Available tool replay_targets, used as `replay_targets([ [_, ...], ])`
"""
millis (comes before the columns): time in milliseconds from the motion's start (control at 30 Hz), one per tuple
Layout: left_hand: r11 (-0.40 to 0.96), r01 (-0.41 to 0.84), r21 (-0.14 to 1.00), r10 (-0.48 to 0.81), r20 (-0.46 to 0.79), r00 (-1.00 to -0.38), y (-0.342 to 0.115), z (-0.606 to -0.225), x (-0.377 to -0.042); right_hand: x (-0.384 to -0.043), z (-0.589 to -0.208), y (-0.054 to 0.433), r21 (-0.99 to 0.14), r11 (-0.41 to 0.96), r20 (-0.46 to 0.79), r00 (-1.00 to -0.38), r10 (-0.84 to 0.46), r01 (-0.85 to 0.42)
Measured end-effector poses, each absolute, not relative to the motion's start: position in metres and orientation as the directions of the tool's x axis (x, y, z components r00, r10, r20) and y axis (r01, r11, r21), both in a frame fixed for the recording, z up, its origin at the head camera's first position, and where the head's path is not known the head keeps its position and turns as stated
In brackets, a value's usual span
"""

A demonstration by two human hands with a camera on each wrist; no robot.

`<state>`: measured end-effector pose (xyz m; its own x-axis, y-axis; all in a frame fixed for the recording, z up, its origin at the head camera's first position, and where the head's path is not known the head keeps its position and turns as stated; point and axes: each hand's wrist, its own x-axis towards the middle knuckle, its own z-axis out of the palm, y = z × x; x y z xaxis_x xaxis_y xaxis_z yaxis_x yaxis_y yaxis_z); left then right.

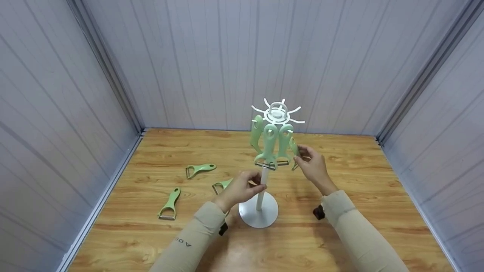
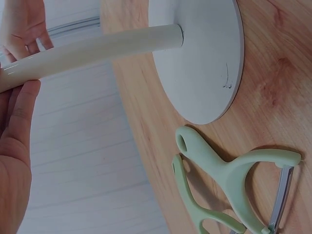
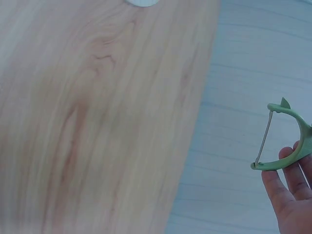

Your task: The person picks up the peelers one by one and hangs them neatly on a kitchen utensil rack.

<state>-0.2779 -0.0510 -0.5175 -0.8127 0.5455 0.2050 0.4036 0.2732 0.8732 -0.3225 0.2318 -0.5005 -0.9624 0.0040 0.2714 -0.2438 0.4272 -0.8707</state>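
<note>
My left hand [image 1: 242, 187] grips the white pole [image 1: 265, 174] of a hook stand below the hanging peelers. In the left wrist view, thumb or finger lies along the pole [image 2: 97, 51]. With fingers and thumb, my right hand [image 1: 313, 166] pinches a green vegetable peeler [image 1: 293, 145] at the right side of the rack; its blade points downward. The right wrist view shows that peeler's forked head [image 3: 278, 165] above the fingers. Three more peelers hang from hooks: a left one [image 1: 256, 130], a front one [image 1: 269, 141] and one beside it [image 1: 284, 141].
White hooks [image 1: 295, 110] fan out around the top ring. The round white base [image 1: 258, 219] stands on the wooden table [image 1: 321, 241]. Left of it lie several peelers, one at the back [image 1: 204, 167], one nearer [image 1: 173, 198], another partly behind my left hand [image 1: 225, 184]. Panel walls [image 1: 196, 64] enclose the table.
</note>
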Motion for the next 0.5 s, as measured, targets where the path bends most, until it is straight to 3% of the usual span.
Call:
replay_targets([
  [500, 0.236, 0.438, 0.867, 0.548, 0.254, -0.797, -0.051, -0.518, -0.277, -0.3, -0.464, 0.223, -0.843, 0.378, 0.427, -0.903, 0.036, -0.383],
])
